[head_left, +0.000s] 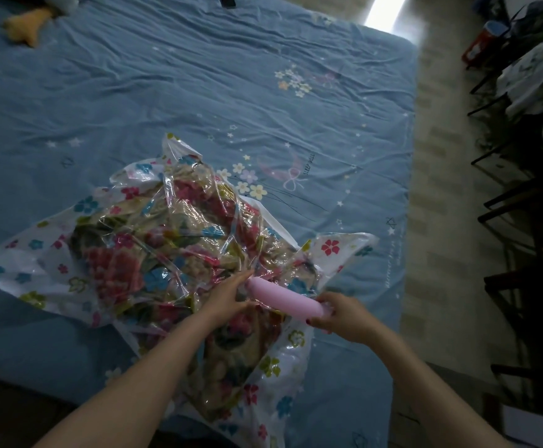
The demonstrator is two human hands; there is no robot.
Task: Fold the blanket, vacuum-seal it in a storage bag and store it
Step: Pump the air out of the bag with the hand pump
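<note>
Blue bed [199,76], pale floor [438,221], dark chairs [522,205]

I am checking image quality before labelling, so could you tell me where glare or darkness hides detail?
Head view: glare streaks the storage bag; a blown-out bright patch sits at the top edge; the furniture on the right is dim; the frame edges bend.

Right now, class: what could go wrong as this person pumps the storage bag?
1. The right hand grips only the pink hand pump's far end; it may tilt off the bag.
2. The storage bag is crumpled around the floral blanket, so creases might trap air.
</note>
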